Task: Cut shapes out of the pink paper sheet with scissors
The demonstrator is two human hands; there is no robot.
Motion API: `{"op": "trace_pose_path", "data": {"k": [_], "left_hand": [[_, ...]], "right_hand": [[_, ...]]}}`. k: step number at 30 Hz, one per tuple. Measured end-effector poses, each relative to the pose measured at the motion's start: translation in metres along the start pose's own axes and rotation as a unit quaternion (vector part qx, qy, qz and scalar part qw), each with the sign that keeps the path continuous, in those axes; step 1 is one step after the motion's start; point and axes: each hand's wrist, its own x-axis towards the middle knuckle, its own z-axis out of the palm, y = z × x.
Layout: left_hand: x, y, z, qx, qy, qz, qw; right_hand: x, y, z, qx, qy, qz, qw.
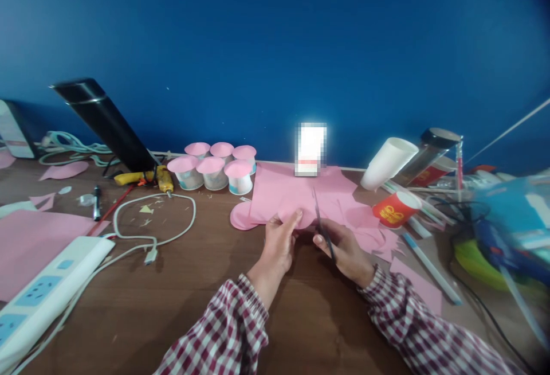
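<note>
A: Broadest first?
B: Blue wall point(275, 48) beyond both hands, brown table point(193, 295) beneath them. Pink sheets point(270, 186) spread just past the fingers.

A: Next size down?
B: Six pink-topped cups point(213, 177), two rows, beyond and to the left of the left hand point(279, 243).

A: State of that hand?
B: Thumb on top of a pink disc point(292, 200), other fingers mostly hidden below; a pinch. The right hand point(344, 249) is curled round the handles of the scissors point(318, 217); whether fingers pass through the loops is unclear.

A: How do the scissors lie?
B: Between the two hands, nearer the right. Long axis runs away from the person, leaning slightly left; tips toward the wall, handles back toward the wrist. Blade gap too blurred to judge.

A: Smallest?
B: The disc, just ahead of the left thumb, blades by its right edge.
</note>
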Motion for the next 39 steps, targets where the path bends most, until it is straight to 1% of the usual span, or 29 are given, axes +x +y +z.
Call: {"op": "trace_pose_path", "data": {"k": [8, 12, 21, 30, 39], "left_hand": [[-0.0010, 0.0001, 0.0004, 0.002, -0.014, 0.006, 1.000], [-0.0006, -0.0010, -0.0002, 0.005, -0.020, 0.004, 1.000], [0.0001, -0.0016, -0.0008, 0.014, 0.005, -0.001, 1.000], [0.0018, -0.0029, -0.0029, 0.010, -0.011, 0.000, 1.000], [-0.0013, -0.0001, -0.0004, 0.015, 0.005, -0.014, 1.000]], "right_hand": [[0.0017, -0.0079, 0.0001, -0.017, -0.002, -0.002, 1.000], [0.0016, -0.0079, 0.0002, -0.013, -0.005, -0.002, 1.000], [0.0014, -0.0019, -0.0004, -0.023, -0.003, 0.002, 1.000], [0.0021, -0.0053, 0.0006, -0.025, 0.003, 0.003, 1.000], [0.0013, -0.0037, 0.0007, -0.009, 0.006, 0.009, 1.000]]}}
